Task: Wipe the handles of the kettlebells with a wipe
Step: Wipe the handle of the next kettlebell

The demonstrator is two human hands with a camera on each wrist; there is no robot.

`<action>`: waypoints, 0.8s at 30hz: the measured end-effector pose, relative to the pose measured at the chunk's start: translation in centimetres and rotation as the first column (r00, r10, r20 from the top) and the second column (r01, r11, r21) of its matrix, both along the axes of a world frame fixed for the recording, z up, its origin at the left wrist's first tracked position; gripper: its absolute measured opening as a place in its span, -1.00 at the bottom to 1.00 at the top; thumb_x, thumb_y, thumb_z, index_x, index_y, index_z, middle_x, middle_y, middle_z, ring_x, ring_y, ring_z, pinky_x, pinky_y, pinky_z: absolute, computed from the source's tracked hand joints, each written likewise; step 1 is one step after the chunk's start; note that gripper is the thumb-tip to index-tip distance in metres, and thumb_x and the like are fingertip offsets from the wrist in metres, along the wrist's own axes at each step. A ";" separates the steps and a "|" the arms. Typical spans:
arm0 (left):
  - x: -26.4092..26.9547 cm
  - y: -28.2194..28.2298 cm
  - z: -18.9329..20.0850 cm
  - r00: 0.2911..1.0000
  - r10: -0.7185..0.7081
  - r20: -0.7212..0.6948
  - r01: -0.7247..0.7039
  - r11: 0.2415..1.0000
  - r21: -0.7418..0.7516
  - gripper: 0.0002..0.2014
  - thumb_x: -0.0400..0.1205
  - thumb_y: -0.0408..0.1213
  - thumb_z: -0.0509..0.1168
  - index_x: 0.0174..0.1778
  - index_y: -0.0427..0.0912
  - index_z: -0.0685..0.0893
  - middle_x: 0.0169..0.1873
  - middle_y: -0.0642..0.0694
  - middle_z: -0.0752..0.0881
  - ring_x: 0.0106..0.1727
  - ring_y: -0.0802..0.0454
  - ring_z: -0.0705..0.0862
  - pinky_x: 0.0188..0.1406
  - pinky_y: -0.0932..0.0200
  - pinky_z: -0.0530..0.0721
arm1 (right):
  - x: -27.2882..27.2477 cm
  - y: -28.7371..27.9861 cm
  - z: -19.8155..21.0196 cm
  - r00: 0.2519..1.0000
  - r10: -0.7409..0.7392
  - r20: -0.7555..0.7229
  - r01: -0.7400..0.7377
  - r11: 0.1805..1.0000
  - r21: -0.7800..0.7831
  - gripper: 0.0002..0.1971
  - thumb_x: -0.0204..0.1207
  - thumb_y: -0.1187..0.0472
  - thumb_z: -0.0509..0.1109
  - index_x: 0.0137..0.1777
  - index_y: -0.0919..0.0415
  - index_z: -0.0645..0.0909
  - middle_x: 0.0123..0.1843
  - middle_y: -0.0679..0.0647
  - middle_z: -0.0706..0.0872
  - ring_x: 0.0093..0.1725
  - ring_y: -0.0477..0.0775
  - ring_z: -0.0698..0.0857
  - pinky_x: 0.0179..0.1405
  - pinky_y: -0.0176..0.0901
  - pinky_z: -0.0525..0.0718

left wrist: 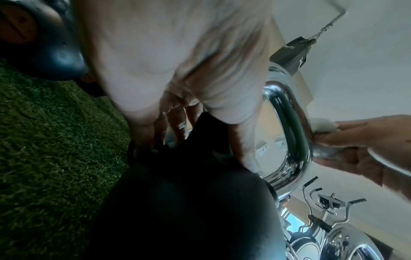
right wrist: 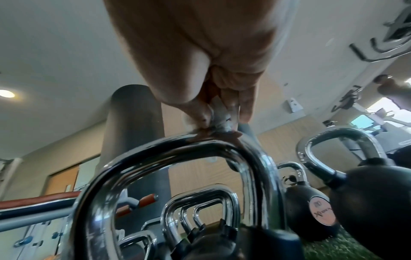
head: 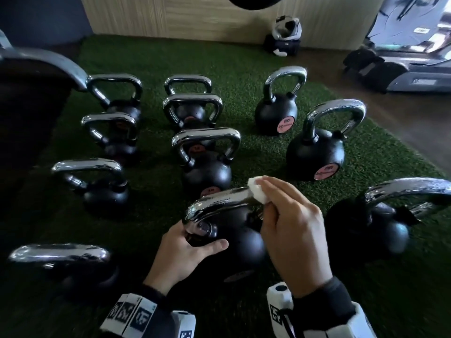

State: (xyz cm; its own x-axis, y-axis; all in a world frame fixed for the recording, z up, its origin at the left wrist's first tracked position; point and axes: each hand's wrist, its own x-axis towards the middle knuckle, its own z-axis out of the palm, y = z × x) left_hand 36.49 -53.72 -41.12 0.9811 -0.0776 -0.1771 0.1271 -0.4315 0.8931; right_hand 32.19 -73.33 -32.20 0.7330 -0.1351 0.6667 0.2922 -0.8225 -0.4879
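The right hand (head: pixel 290 230) pinches a crumpled white wipe (head: pixel 256 191) against the nearest black kettlebell's chrome handle (head: pixel 219 203); the left hand (head: pixel 180 252) grips that handle's base

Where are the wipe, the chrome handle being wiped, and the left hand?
wipe (head: pixel 256 190), head view, white wad showing above the fingers.
chrome handle (head: pixel 219 201), head view, top bar left of the wipe.
left hand (head: pixel 181 252), head view, back of the hand, gripping the handle's left base.
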 end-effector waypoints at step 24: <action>-1.2 -0.4 0.6 1.000 0.001 0.024 -0.001 1.000 -0.009 -0.48 0.22 0.16 0.72 0.07 0.20 0.79 0.02 0.27 0.83 0.06 0.48 0.73 0.04 0.48 0.61 | 0.0 -3.0 -7.6 0.961 0.099 -0.259 0.145 0.617 0.773 -0.78 0.71 0.23 0.47 -0.03 -0.10 0.89 0.00 0.27 0.89 -0.04 -0.18 0.69 -0.04 -0.13 0.67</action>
State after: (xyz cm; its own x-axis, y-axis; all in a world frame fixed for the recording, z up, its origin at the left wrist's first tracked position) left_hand 35.32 -54.11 -40.56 0.9852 -0.0778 -0.1525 0.1058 -0.4235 0.8997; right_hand 32.19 -76.37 -39.78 0.8425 -0.5309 0.0914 0.0462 -0.0978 -0.9941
